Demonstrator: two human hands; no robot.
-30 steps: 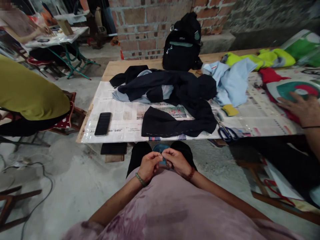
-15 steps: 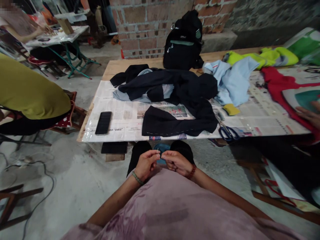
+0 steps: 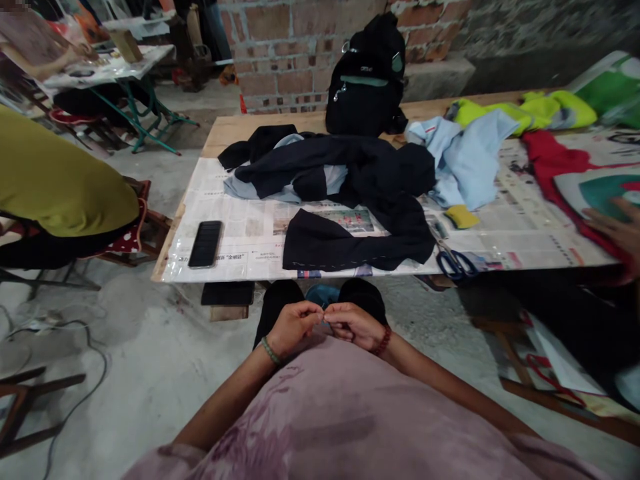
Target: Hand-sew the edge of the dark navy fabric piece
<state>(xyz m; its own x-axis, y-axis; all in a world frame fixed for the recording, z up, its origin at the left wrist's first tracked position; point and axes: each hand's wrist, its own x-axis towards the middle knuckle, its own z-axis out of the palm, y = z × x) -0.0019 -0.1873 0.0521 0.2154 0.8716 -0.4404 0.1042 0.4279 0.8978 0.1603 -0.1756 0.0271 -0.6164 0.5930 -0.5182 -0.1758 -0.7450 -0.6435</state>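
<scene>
The head view is filled at the bottom by a mauve shirt, above which the left hand (image 3: 293,327) and the right hand (image 3: 354,325) are brought together over the lap, fingertips meeting. Both hands are pinched narrow on something too small to be made out; what is held cannot be told. A green bead bracelet is worn on the left wrist and a red-brown one on the right. Just beyond the fingertips, between the black-clad knees, a blue round thing (image 3: 323,294) is partly seen.

Ahead, a wooden table (image 3: 235,128) is covered with newspaper (image 3: 250,233) under clear plastic. On it are laid a black phone (image 3: 205,244) at the near left, a heap of dark clothing (image 3: 350,193) in the middle, pale blue cloth (image 3: 465,163) to its right, a small yellow piece (image 3: 461,217) and blue-handled scissors (image 3: 456,265) at the near edge. A black backpack (image 3: 367,77) is stood at the far side against a brick wall (image 3: 295,40). Yellow-green and red cloth is spread at the right, where another person's hand (image 3: 617,230) is rested. A person in a mustard top (image 3: 55,180) is seated at the left on the concrete floor (image 3: 140,360).
</scene>
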